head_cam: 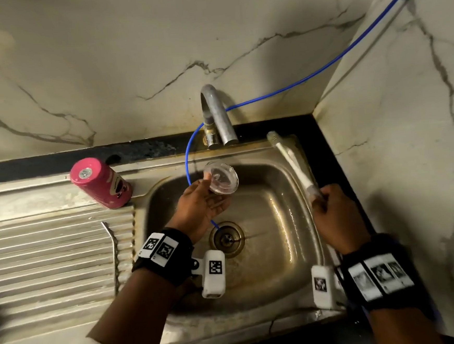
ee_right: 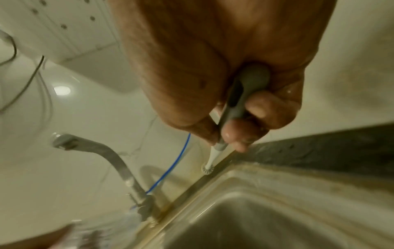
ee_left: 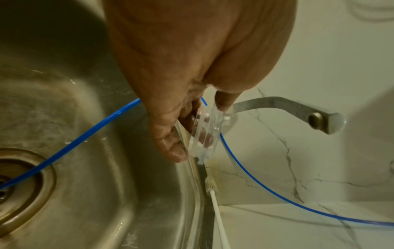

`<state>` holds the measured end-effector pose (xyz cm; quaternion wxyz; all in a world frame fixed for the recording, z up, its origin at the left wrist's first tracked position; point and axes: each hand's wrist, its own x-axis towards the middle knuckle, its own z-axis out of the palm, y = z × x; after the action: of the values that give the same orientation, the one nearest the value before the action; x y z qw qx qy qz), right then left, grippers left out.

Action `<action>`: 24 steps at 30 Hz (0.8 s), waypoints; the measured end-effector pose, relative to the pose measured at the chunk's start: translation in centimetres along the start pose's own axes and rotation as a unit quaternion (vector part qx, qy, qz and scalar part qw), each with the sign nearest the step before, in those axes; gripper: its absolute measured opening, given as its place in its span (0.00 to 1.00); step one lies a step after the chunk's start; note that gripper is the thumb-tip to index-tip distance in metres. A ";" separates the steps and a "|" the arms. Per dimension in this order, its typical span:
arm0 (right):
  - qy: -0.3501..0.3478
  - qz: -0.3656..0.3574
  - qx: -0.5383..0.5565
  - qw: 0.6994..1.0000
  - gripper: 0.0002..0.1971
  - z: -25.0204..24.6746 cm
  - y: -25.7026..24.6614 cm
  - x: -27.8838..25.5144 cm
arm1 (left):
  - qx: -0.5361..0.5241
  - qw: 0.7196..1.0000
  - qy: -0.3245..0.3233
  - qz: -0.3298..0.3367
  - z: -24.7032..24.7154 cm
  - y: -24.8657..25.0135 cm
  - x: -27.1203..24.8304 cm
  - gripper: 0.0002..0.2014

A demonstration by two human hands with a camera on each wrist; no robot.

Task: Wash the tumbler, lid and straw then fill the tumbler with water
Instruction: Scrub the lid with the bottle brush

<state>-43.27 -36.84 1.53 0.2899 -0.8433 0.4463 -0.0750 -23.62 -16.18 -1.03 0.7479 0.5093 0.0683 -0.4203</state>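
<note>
Nearest the camera, two wrist bands with printed markers are worn, one on each forearm, and a white camera unit hangs by each wrist. Beyond them a single steel sink is seen; its basin is wet, and one drain sits in the bottom with the end of one thin blue tube lying at it. Over the basin, the left hand is held palm up and one clear lid is pinched between its thumb and fingers, the lid tilted on edge below the spout; in the left wrist view the lid is seen edge on and its details are hard to make out. At the right rim, a long white brush is gripped at its grey handle by the right hand, fingers curled round it, and the bristle end is laid on the back corner of the rim. On the ribbed drainboard to the left, one pink tumbler is stood upside down, tilted against the basin edge, so its inside is hidden. A thin bent metal piece lying on the ribs cannot be identified with certainty. Farthest back, one metal tap is mounted before the marbled wall; whether water is running cannot be told.
</note>
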 end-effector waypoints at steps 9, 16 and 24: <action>-0.125 -0.142 0.176 0.966 0.23 -0.1 -2.3 -9.5 | -0.028 0.997 0.030 0.066 -2.8 0.1 -0.2 0.13; -0.167 -0.186 0.090 0.964 0.24 1.9 -3.2 -9.2 | -0.038 0.995 0.030 0.087 -2.8 0.2 -0.5 0.11; -0.188 -0.195 0.124 0.954 0.23 0.7 -4.7 -10.2 | -0.073 0.990 0.047 0.112 -4.4 1.7 -0.6 0.09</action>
<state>-45.69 -26.44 4.94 0.4510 -0.8700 0.1977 -0.0247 -21.38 -12.06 -1.61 0.8216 0.4766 0.0761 -0.3035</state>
